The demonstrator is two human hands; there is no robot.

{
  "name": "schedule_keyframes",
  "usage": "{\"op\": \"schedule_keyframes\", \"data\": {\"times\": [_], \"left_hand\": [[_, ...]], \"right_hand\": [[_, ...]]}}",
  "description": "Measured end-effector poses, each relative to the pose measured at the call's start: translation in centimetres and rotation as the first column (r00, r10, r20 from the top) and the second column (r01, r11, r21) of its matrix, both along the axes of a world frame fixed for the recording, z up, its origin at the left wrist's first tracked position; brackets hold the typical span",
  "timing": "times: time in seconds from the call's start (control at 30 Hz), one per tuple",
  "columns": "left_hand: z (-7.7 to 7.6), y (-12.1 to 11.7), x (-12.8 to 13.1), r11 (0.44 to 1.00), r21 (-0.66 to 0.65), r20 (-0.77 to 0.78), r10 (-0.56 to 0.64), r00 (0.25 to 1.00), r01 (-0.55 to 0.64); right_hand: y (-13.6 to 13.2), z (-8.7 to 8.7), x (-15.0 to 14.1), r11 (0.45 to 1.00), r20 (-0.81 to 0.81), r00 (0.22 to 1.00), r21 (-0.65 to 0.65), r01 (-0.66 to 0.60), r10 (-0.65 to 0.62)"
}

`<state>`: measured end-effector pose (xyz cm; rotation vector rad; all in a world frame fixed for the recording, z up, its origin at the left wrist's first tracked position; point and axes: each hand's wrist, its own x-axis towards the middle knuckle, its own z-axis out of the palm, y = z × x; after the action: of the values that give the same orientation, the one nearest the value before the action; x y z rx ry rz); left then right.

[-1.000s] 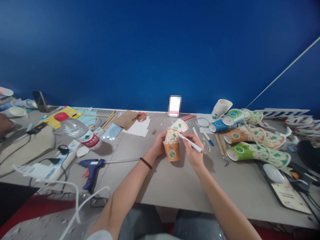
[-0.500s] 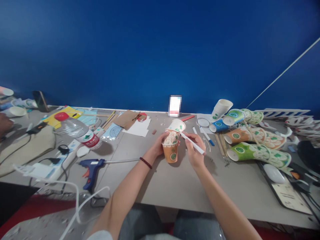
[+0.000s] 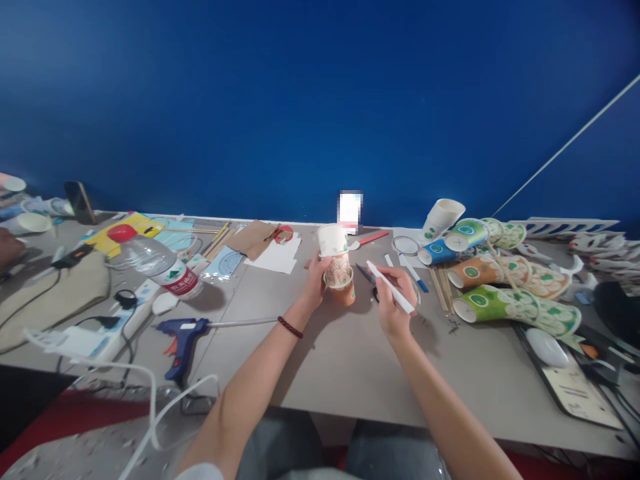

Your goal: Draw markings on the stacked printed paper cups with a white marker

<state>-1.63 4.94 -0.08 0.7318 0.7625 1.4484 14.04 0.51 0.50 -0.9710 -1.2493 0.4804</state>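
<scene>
My left hand (image 3: 316, 283) wraps round a column of joined paper cups (image 3: 339, 269), orange at the bottom with a white, green-printed cup at the top. The column stands almost upright above the middle of the table, leaning slightly left. My right hand (image 3: 393, 303) grips a white marker pen (image 3: 391, 289) like a writing tool, its tip pointing up and left, apart from the cups. Beside that hand lies a dark pointed tool (image 3: 365, 273), partly hidden by the fingers.
Finished-looking cup columns (image 3: 517, 310) lie at right, near nested white cups (image 3: 443, 219) and a blue-capped marker (image 3: 417, 277). A blue glue gun (image 3: 186, 343), a water bottle (image 3: 163, 263) and a power strip (image 3: 133, 310) sit at left. A phone (image 3: 350, 210) stands by the wall.
The cup column has turned more upright and its top has swung left. My right hand with the marker has drawn away from the cups, uncovering the dark tool on the table.
</scene>
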Motion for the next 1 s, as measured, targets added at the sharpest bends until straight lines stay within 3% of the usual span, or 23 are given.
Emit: {"op": "schedule_keyframes", "data": {"times": [0.13, 0.33, 0.47, 0.57, 0.83, 1.0], "left_hand": [[0.3, -0.1, -0.1, 0.975, 0.172, -0.101, 0.157, 0.982, -0.139], [0.8, -0.9, -0.3, 0.97, 0.24, -0.263, 0.104, 0.959, -0.039], [2.1, -1.8, 0.2, 0.962, 0.255, -0.243, 0.16, 0.957, -0.097], [2.8, -2.2, 0.6, 0.956, 0.285, -0.274, 0.157, 0.949, -0.075], [1.8, -1.8, 0.8, 0.977, 0.211, -0.212, 0.038, 0.977, 0.008], [1.5, -1.5, 0.7, 0.989, 0.146, -0.129, 0.027, 0.991, -0.008]], "right_hand": [[-0.2, 0.3, -0.1, 1.0, 0.02, 0.999, 0.008, 0.028, -0.028], [-0.5, 0.6, -0.3, 0.994, 0.075, 0.992, 0.038, -0.101, 0.098], [-0.6, 0.3, -0.2, 0.987, 0.102, 0.987, 0.088, -0.132, 0.123], [-0.7, 0.1, -0.1, 0.984, 0.15, 0.978, 0.081, -0.157, 0.143], [-0.7, -0.5, -0.3, 0.97, 0.149, 0.961, 0.037, -0.242, 0.234], [-0.6, -0.4, -0.3, 0.969, 0.176, 0.963, 0.102, -0.226, 0.206]]}}
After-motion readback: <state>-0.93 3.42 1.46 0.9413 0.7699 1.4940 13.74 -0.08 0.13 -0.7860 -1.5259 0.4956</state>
